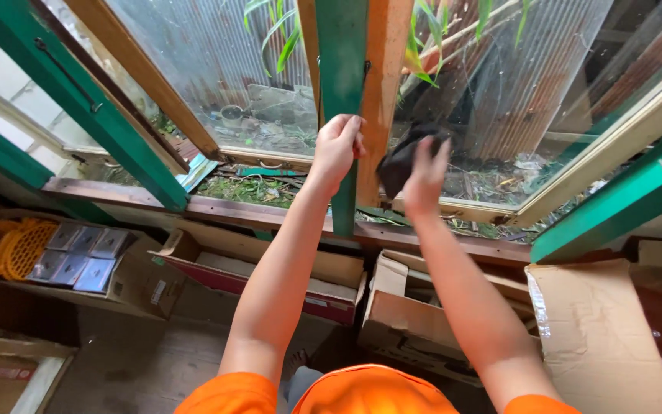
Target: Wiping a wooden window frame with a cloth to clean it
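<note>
The dark cloth [401, 162] is bunched up into a crumpled wad, black or very deep grey, pressed flat against the window pane [499, 100] just right of the centre. It sits low on the glass, close to the bottom rail of the frame. The pane itself is grimy and streaked, cobwebby in places, tilted outward in its wooden frame [381, 84], bare orange-brown timber on this side. Right beside it, the green upright post [342, 69] runs top to bottom through the middle of the scene, paint worn, standing straight, its foot meeting the far sill.
</note>
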